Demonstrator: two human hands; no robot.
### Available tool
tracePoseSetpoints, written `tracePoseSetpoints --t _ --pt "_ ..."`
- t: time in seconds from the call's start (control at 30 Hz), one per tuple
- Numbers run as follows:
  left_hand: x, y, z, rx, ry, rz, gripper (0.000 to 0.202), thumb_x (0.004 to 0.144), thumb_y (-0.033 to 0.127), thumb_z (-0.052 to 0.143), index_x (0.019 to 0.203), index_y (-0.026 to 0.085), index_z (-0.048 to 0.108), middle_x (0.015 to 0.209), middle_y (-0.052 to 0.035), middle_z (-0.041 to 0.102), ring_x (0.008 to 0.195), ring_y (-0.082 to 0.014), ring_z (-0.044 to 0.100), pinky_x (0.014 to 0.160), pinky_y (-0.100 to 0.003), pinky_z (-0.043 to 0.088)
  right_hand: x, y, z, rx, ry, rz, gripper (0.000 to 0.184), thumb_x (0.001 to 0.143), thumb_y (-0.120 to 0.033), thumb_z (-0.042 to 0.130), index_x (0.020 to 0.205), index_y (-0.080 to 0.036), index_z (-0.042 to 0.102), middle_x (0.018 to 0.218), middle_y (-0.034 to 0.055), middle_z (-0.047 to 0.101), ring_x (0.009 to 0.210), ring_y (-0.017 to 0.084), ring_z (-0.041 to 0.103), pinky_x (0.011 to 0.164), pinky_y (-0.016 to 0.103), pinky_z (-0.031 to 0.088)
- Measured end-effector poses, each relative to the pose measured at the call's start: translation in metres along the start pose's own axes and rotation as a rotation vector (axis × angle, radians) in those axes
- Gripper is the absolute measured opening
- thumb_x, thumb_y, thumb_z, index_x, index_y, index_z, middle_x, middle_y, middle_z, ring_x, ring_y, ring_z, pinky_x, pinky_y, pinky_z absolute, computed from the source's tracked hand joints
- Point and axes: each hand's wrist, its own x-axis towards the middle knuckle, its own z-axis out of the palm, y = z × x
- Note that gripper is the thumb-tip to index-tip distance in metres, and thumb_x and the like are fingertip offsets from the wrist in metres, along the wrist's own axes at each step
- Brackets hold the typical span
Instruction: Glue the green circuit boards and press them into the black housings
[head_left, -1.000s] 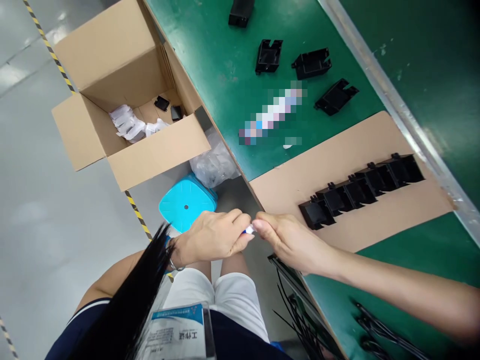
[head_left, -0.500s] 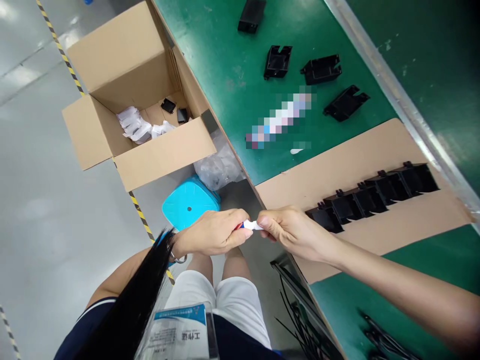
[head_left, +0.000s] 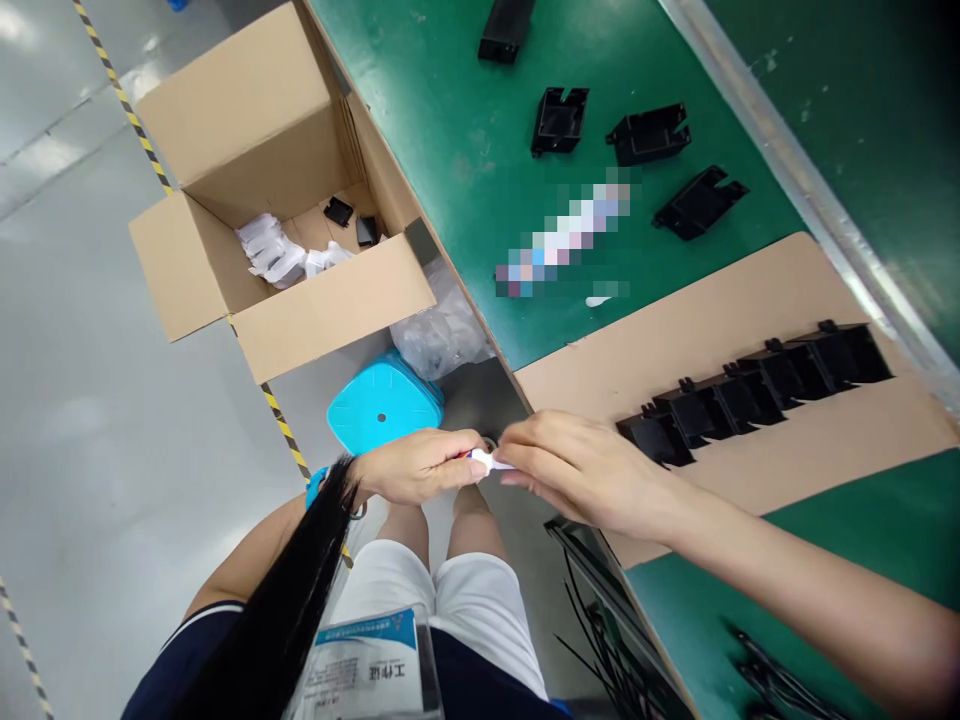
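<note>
My left hand grips a small tube with a white tip; a bit of red and blue shows by the fingers, and the rest of its body is hidden in the palm. My right hand meets it from the other side, its fingers together around the thin white end. Both hands are above my lap, just off the table edge. Beside my right forearm a row of black plastic housings lies on a cardboard sheet.
Several loose black housings and a pixelated long item lie on the green table, with a small white piece. An open carton, a blue stool and a plastic bag stand left. Black cables lie lower right.
My right hand has turned over, its back now up and its fingers straighter along the white end. My left hand has shifted slightly left and down with the tube.
</note>
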Motion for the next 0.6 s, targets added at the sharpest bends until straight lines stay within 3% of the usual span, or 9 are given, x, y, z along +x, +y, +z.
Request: tracePoseSetpoints --t 0.1,0.2,0.27,0.33,0.4,0.47,0.53,0.6 --pt "-0.002 -0.004 0.000 0.016 -0.005 0.002 0.028 0.100 0.043 0.038 0.087 0.019 0.047 0.079 0.0018 0.050 0.072 -0.0123 0.045 0.066 -0.025 0.036 0.000 -0.002 0.004 0.080 -0.033 0.084 0.030 0.103 -0.031 0.040 0.085 -0.016 0.058 0.071 0.0036 0.061 0.063 0.014 0.054 0.059 0.027 0.042" --pt "-0.003 -0.005 -0.002 0.033 -0.006 -0.014 0.027 0.101 0.042 0.038 0.089 0.019 0.048 0.079 0.0017 0.051 0.072 -0.0126 0.046 0.067 -0.025 0.037 -0.001 -0.002 0.007 0.077 -0.020 0.071 0.035 0.102 -0.043 0.041 0.097 -0.015 0.060 0.083 0.0077 0.066 0.074 0.017 0.060 0.064 0.028 0.046" --pt "-0.004 -0.004 -0.003 0.048 -0.019 -0.002 0.029 0.102 0.041 0.035 0.089 0.019 0.048 0.079 0.0016 0.052 0.072 -0.0126 0.048 0.068 -0.025 0.038 -0.001 -0.003 0.008 0.028 0.005 0.000 0.029 0.101 -0.039 0.045 0.107 -0.015 0.060 0.093 0.0098 0.068 0.083 0.019 0.061 0.070 0.030 0.047" --pt "-0.005 -0.001 0.000 0.141 0.000 -0.008 0.028 0.102 0.041 0.036 0.091 0.019 0.049 0.081 0.0013 0.054 0.072 -0.0128 0.050 0.066 -0.025 0.039 -0.001 -0.004 0.011 0.048 0.017 0.041 0.026 0.102 -0.034 0.044 0.097 -0.015 0.061 0.085 0.0080 0.067 0.075 0.017 0.059 0.065 0.030 0.045" --pt "-0.006 0.002 0.007 0.386 0.089 -0.051 0.023 0.098 0.041 0.045 0.094 0.019 0.049 0.084 0.0002 0.058 0.072 -0.0141 0.053 0.061 -0.026 0.037 0.000 -0.007 0.017 0.223 -0.021 0.282 0.039 0.103 -0.040 0.038 0.078 -0.016 0.058 0.069 0.0049 0.060 0.062 0.015 0.052 0.058 0.028 0.040" --pt "-0.006 0.001 0.017 0.734 0.208 -0.071 0.015 0.096 0.034 0.049 0.097 0.019 0.051 0.087 -0.0010 0.060 0.071 -0.0161 0.055 0.055 -0.029 0.032 0.003 -0.010 0.024 0.544 -0.124 0.647 0.056 0.101 -0.055 0.030 0.064 -0.018 0.050 0.055 0.0015 0.049 0.051 0.012 0.042 0.050 0.026 0.033" --pt "-0.006 -0.004 0.026 1.026 0.302 -0.036 0.009 0.098 0.024 0.043 0.097 0.020 0.052 0.084 -0.0011 0.059 0.067 -0.0168 0.055 0.051 -0.032 0.027 0.004 -0.013 0.033 0.927 -0.257 1.005 0.063 0.095 -0.068 0.026 0.056 -0.020 0.041 0.045 -0.0028 0.035 0.042 0.009 0.029 0.042 0.024 0.023" --pt "-0.005 -0.011 0.033 1.178 0.372 0.031 0.017 0.100 0.016 0.036 0.097 0.020 0.052 0.078 -0.0005 0.057 0.063 -0.0166 0.053 0.050 -0.034 0.026 0.005 -0.014 0.038 1.231 -0.358 1.242 0.062 0.089 -0.075 0.030 0.056 -0.022 0.035 0.041 -0.0062 0.026 0.037 0.007 0.019 0.038 0.023 0.014"
